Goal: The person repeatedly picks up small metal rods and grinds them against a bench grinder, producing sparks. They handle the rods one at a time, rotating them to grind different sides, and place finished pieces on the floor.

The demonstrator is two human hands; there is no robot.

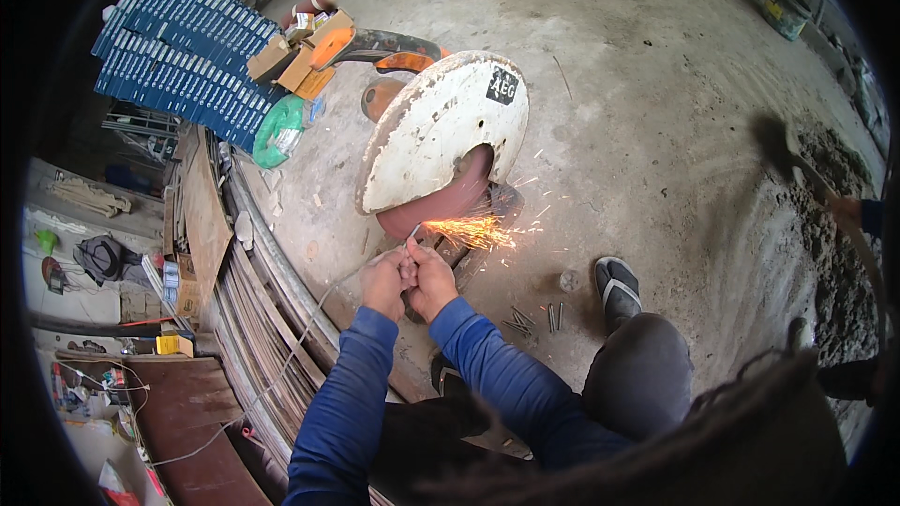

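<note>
A cut-off saw with a worn white disc guard (445,126) stands on the floor in front of me. Its reddish-brown disc (436,199) shows below the guard. My left hand (382,283) and my right hand (431,279) are together just below the disc, fingers closed around a thin metal rod (414,231). The rod's tip meets the disc's lower edge, and orange sparks (469,230) spray to the right. Most of the rod is hidden inside my fingers. Several short metal rods (518,320) lie on the floor to the right of my hands.
Long pipes and strips (281,309) run along the left. Stacked blue boxes (187,56), open cardboard boxes (305,66) and a green coil (279,131) sit behind. A cable (300,342) crosses left. At right, another person's hand (847,213) holds a shovel (811,173) beside a dark grey heap (834,272).
</note>
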